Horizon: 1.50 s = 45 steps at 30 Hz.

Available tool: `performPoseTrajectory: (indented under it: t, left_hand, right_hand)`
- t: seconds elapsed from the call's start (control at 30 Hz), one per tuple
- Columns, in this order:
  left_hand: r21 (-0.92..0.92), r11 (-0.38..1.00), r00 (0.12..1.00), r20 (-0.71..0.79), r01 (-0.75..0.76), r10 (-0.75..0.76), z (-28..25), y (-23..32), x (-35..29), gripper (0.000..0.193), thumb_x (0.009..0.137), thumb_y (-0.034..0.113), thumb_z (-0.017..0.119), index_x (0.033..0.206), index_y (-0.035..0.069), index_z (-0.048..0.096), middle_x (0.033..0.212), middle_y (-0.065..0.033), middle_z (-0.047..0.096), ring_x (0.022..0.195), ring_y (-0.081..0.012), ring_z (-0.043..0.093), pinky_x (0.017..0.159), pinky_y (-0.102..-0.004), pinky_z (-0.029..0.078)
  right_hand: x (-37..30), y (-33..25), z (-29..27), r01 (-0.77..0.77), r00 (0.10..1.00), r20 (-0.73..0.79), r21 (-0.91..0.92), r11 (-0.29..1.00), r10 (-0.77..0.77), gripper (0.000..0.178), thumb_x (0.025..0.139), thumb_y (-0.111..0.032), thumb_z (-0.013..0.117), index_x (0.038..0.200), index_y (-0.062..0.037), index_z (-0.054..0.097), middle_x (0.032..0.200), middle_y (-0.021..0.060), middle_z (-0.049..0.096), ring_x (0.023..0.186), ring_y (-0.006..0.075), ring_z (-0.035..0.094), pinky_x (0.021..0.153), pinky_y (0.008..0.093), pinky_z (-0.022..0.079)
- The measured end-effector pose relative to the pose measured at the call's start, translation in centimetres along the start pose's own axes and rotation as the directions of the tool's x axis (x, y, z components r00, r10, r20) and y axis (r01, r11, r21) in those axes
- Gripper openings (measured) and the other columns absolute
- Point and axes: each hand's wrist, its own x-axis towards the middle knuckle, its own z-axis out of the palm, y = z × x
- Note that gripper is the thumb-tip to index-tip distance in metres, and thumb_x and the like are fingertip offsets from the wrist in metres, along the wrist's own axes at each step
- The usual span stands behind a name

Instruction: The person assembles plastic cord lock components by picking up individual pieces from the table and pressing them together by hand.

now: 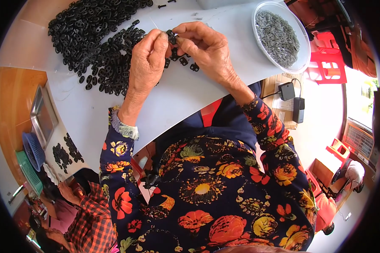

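Clearly both hands, left hand [147, 57] and right hand [204, 48], pinch one small black plastic link [171, 37]; it looks light, stiff and best held by its edges at the fingertips.

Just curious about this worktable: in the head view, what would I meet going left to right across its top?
Heap of black parts → left hand → small black part pinched by both hands → right hand → clear tub of grey pieces.
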Motion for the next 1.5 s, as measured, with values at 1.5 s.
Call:
performPoseTrajectory:
  t: [1.5]
  left_hand:
    - [-0.02, 1.0, 0.996, 0.084, -0.004, 0.006, -0.42, -0.27, 0.17, 0.021, 0.094, 0.019, 0.048, 0.089, 0.0, 0.055, 0.064, -0.0012, 0.05, 0.059, -0.0079, 0.044, 0.052, -0.0247, 0.038]
  right_hand:
    - [0.01, -0.09, 0.05, 0.003, 1.0, 0.027, 0.024, 1.0, -0.003, 0.023, 0.088, 0.002, 0.054, 0.111, 0.0018, 0.057, 0.082, 0.0059, 0.067, 0.073, 0.0078, 0.062, 0.069, 0.0233, 0.052]
